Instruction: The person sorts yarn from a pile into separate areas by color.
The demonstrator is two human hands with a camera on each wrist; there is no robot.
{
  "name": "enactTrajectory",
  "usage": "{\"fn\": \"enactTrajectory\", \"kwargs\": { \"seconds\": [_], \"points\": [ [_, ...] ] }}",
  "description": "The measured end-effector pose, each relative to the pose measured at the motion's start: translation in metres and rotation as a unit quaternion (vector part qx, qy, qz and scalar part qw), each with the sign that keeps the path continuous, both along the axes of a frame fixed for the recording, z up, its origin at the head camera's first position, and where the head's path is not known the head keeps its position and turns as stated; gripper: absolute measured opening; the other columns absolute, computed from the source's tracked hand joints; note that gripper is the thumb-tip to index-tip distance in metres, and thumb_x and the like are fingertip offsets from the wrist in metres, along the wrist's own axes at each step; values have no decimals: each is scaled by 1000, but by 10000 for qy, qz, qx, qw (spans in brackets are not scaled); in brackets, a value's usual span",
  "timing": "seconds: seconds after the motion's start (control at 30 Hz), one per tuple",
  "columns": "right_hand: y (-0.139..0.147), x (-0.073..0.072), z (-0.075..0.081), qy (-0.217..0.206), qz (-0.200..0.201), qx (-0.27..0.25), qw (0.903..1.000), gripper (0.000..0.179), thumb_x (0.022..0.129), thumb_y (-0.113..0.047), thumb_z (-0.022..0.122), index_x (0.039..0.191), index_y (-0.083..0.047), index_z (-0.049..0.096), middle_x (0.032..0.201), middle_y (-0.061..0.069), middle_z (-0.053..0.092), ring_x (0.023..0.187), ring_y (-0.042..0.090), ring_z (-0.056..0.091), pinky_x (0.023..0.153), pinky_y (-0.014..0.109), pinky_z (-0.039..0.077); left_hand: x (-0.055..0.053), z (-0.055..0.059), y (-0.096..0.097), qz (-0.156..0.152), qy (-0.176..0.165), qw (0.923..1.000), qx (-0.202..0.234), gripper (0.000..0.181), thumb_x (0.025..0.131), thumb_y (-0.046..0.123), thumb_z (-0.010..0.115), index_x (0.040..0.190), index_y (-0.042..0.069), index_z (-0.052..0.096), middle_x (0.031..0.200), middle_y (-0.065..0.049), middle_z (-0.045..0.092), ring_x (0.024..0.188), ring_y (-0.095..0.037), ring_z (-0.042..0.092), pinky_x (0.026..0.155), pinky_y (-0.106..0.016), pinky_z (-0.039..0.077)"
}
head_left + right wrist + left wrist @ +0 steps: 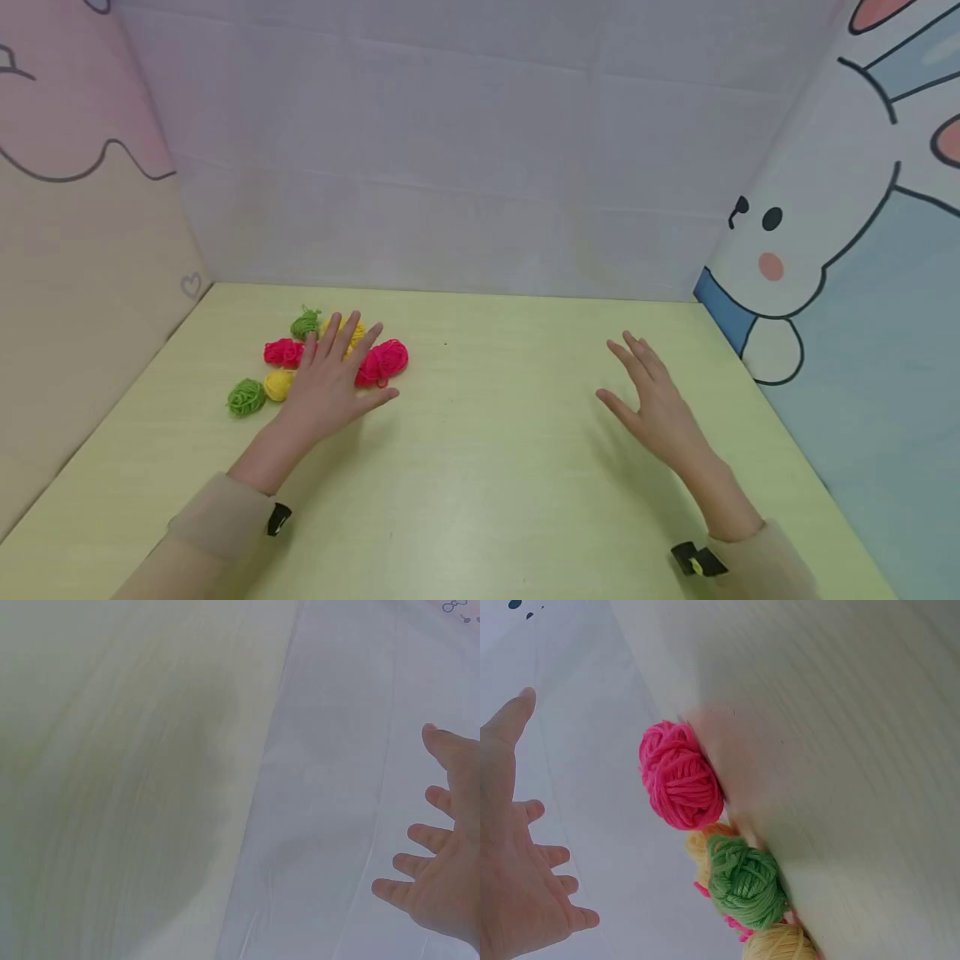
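My left hand (330,387) hovers over the left part of the table with its fingers spread, holding nothing. Around and partly behind it lie several small yarn balls: a pink ball (386,360) right of the fingers, a second pink one (282,352) to the left, a yellow ball (278,385), a green ball (246,397) nearest the front, and another green ball (305,323) at the back. A further yellow ball (352,332) is half hidden by the fingers. My right hand (660,408) is raised above the right side of the table, fingers extended, touching nothing.
The pale yellow table (495,467) meets a plain whitish back wall (465,167). A printed side panel with a rabbit (817,250) borders the right, and a pink and cream panel (82,275) the left. Each sleeve bears a black clip (278,519).
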State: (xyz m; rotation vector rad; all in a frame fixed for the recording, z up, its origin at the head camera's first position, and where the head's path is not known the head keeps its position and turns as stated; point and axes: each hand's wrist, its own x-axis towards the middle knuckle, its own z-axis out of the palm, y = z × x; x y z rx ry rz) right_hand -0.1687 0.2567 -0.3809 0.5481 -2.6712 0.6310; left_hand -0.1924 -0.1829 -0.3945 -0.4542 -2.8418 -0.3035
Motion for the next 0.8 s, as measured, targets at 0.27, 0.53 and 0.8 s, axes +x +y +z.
{"fn": "enactTrajectory", "kwargs": {
  "seconds": [0.27,0.53,0.8],
  "points": [
    [-18,-20,-2,-2,206,-497,9986,72,86,-27,69,147,-17,32,153,11,27,139,35,26,102,64,29,-19,-7,-4,-21,-43,9993,364,94,78,53,69,151,18,22,155,-17,17,142,-40,9,111,-61,15],
    [-51,-37,-1,-49,585,-872,9945,72,86,-27,69,147,-19,32,153,7,31,139,31,30,107,57,29,-32,-10,-27,-81,-350,9972,649,96,77,43,74,151,14,19,152,-21,22,140,-44,13,107,-66,17],
    [-93,-50,-11,-146,1143,-1030,9880,71,87,-28,69,147,-16,33,151,4,34,138,24,32,109,49,32,-30,-13,-57,-122,-442,9964,711,93,77,39,76,150,12,24,149,-21,29,138,-44,18,107,-66,18]
  ]
}}
